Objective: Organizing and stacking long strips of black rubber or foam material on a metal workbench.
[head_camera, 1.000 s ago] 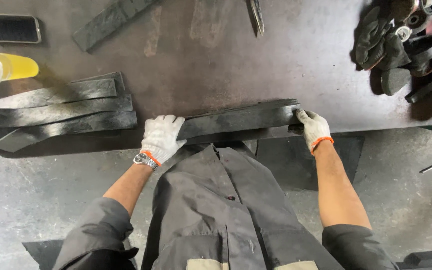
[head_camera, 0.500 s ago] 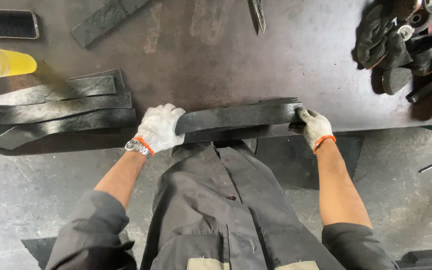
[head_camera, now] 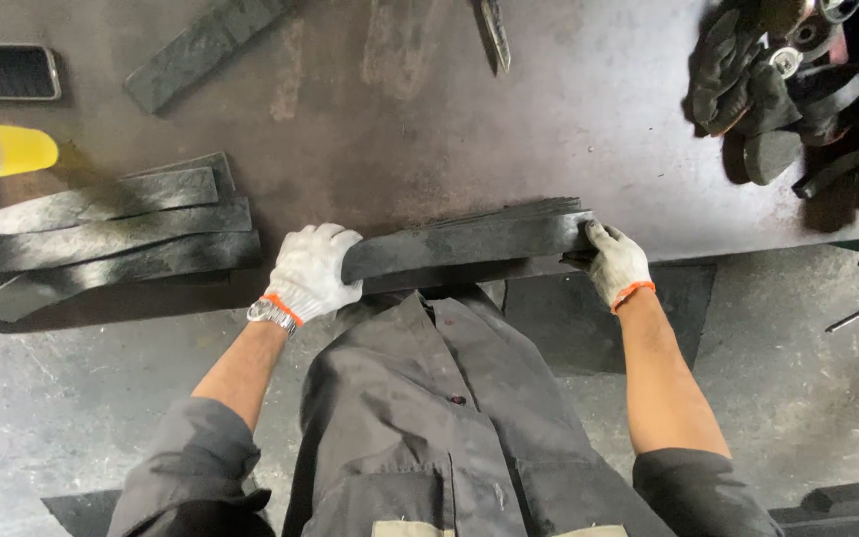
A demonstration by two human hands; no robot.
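Counter (head_camera: 589, 129) was a dark, stained metal sheet; its near edge ran just below both hands, with grey floor (head_camera: 52, 398) beyond it on the person's side.

Stack of black rubber strips (head_camera: 464, 244) lay along that near edge, spanning from one hand to the other. Left hand (head_camera: 312, 273), in a white glove, had its grip closed over the left end of the stack, fingers curled on top. Right hand (head_camera: 616, 264), also gloved, had its grip pinched on the right end, at the counter's edge.

A second pile of flat strips (head_camera: 101, 234) lay well to the left of the left hand, fanned and apart from the held stack. A single strip (head_camera: 201, 50) lay askew farther up the counter.

Heap of dark rubber parts and straps (head_camera: 797, 109) sat up and to the right of the right hand.

Containers: a clear plastic bottle (head_camera: 2, 151) lay on its side beyond the left pile, yellow liquid in it. A dark flat phone-like slab (head_camera: 2, 72) lay above the bottle.

Open room: bare counter directly beyond the held stack, between the two piles.
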